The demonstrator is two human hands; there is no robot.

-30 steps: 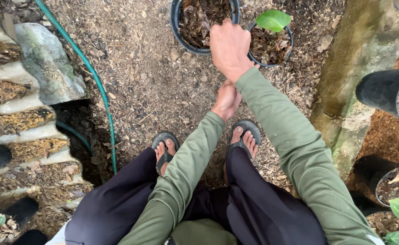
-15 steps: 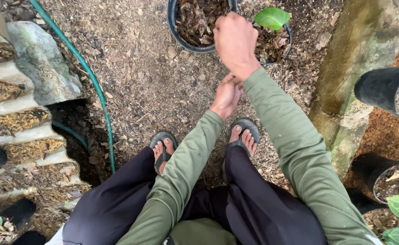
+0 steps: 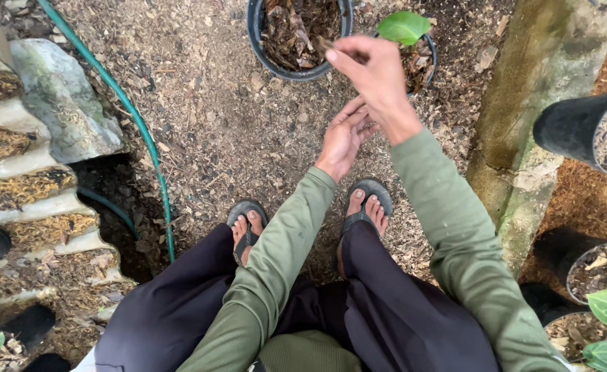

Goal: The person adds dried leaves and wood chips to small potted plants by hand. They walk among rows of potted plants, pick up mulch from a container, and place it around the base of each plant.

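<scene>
The right hand (image 3: pixel 372 72) is pinching a dry leaf (image 3: pixel 325 44) over the pot (image 3: pixel 255 31)'s near rim; the left hand (image 3: pixel 345 134) is hovering open just below, nearer the sandals (image 3: pixel 369 196).

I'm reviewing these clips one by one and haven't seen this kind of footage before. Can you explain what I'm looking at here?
There is no machine: the camera sits on a person's head and looks down at their own arms, legs and sandalled feet as they squat on mulch-covered ground. The right hand is raised, pinching a small brown scrap, perhaps a dry leaf, over a black pot filled with dry leaves. The left hand hangs open below it, holding nothing. A smaller pot with a green leaf stands just behind the right hand. A green hose runs along the left, beside a grey rock.
</scene>
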